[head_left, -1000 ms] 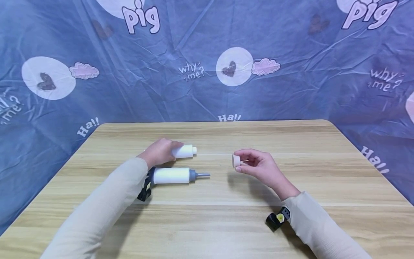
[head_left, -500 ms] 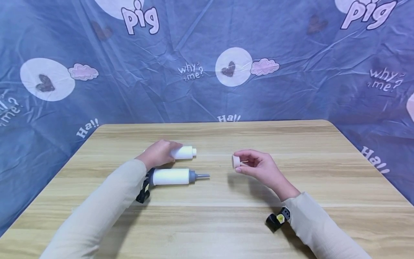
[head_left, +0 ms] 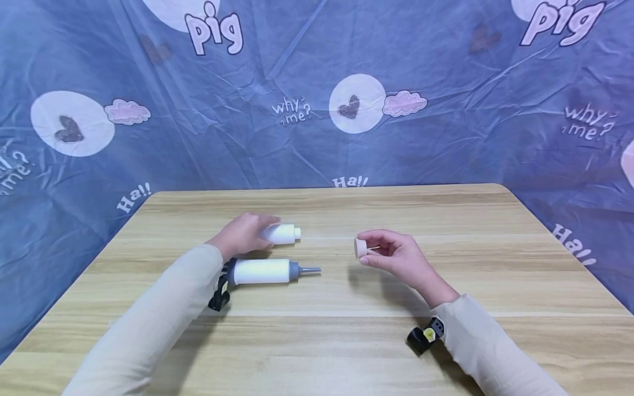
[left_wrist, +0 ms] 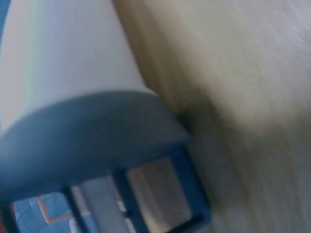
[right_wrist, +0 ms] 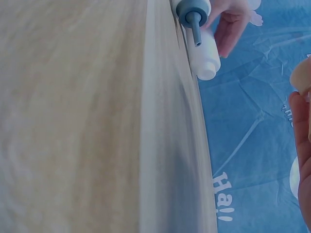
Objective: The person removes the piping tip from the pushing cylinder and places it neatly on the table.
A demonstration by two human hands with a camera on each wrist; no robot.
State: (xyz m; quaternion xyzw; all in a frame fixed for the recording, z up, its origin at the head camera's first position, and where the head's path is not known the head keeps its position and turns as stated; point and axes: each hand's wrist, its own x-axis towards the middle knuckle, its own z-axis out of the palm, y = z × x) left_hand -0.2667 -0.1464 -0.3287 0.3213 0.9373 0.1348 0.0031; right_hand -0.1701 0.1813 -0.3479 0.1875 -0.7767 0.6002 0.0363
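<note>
My left hand (head_left: 241,235) grips a small white bottle (head_left: 281,234) lying on its side, fingers on the far side and thumb on the near side. The bottle's narrow neck points right; its rear is hidden under the palm. Just in front lies a hand air pump (head_left: 261,271), a white barrel with a grey nozzle pointing right. The left wrist view is filled by its barrel (left_wrist: 73,53) and blue-grey handle (left_wrist: 182,189). Raised above the table on the right, my right hand (head_left: 396,256) pinches a white cap-like round piece (head_left: 360,248) with a thin stem, its flat face turned left.
The wood-grain table (head_left: 317,341) runs back to a blue printed curtain (head_left: 307,148). A black wrist camera (head_left: 219,297) on the left sleeve sits close to the pump's handle end. Another wrist camera (head_left: 421,338) hangs below the right forearm.
The head view has shifted slightly. My left thumb shows a little more along the bottle's near side. The right hand, its round piece and the pump stay where they were.
</note>
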